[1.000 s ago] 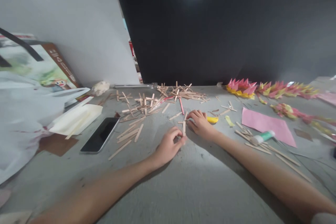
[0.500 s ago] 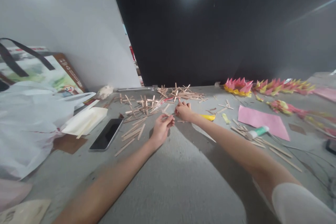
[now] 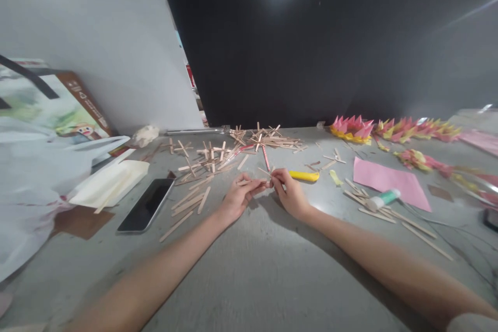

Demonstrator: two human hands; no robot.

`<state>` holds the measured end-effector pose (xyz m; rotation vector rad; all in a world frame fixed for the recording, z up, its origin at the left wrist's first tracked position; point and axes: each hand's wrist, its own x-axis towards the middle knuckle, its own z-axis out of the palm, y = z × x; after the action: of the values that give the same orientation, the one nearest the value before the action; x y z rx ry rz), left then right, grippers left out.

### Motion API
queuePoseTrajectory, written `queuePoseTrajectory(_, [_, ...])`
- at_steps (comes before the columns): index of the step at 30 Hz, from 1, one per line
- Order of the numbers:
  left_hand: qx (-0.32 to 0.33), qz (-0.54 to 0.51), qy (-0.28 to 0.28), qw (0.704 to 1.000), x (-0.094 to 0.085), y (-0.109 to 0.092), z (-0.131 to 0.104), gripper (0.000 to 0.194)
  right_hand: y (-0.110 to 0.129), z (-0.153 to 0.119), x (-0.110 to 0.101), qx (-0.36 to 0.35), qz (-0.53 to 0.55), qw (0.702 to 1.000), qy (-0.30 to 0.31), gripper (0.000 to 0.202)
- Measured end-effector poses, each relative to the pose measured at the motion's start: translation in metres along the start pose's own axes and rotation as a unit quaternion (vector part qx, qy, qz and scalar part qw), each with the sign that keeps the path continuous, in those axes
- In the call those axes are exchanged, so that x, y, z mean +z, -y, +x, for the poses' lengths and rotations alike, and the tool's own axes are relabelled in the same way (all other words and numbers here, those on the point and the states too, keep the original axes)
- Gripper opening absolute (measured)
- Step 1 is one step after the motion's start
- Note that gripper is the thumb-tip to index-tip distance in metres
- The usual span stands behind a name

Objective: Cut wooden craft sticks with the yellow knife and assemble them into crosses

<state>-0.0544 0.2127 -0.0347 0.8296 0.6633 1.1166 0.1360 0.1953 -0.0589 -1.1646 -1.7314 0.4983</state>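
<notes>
My left hand (image 3: 238, 198) is closed in a pinch around a wooden craft stick (image 3: 244, 182), one end of which shows beside the fingers. Its fingertips meet those of my right hand (image 3: 291, 196), also pinched, low over the table. A thin pale sliver of wood (image 3: 264, 171) sticks out at the right fingertips; whether it is a separate piece is too small to tell. Just right of my right hand lies a yellow-handled cutter knife (image 3: 304, 176). Behind the hands are a slim red-and-white stick-like piece (image 3: 265, 158) and a heap of craft sticks (image 3: 282, 141).
On the left are a black phone (image 3: 147, 205), a paper packet (image 3: 112, 184) and a white plastic bag (image 3: 31, 181). To the right lie pink paper (image 3: 391, 182), a glue stick (image 3: 383, 200), loose sticks (image 3: 426, 241) and pink-yellow folded paper (image 3: 351, 128). A black panel (image 3: 311, 46) stands behind.
My right hand has drawn back from the stick heap toward me and now meets my left hand's fingertips. The red-and-white piece and the yellow knife are more exposed. The view has shifted slightly.
</notes>
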Motion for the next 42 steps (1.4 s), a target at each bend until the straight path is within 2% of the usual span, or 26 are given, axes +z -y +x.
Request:
queuePoseTrajectory(6, [-0.01,-0.023,-0.019,0.999,-0.001,-0.002,0.001,0.045,0.003,0.0,0.002,-0.006,0.038,0.999,0.018,0.02])
queuePoseTrajectory(13, [0.005,-0.013,-0.028,1.0,0.005,-0.001,-0.003,0.047,0.004,-0.005,0.002,-0.042,0.039,0.998,-0.01,0.017])
queuePoseTrajectory(21, [0.003,0.044,0.031,0.999,0.007,0.0,-0.006,0.038,0.004,-0.007,0.002,-0.056,0.002,0.997,-0.048,0.015])
queuePoseTrajectory(32, [0.003,0.104,0.062,0.993,0.01,0.0,-0.01,0.037,0.008,-0.008,-0.001,-0.06,-0.001,0.997,-0.051,0.016])
queuePoseTrajectory(42, [-0.003,0.109,0.072,0.991,0.008,0.003,-0.009,0.039,0.008,-0.009,-0.001,-0.047,-0.007,0.998,-0.044,0.018])
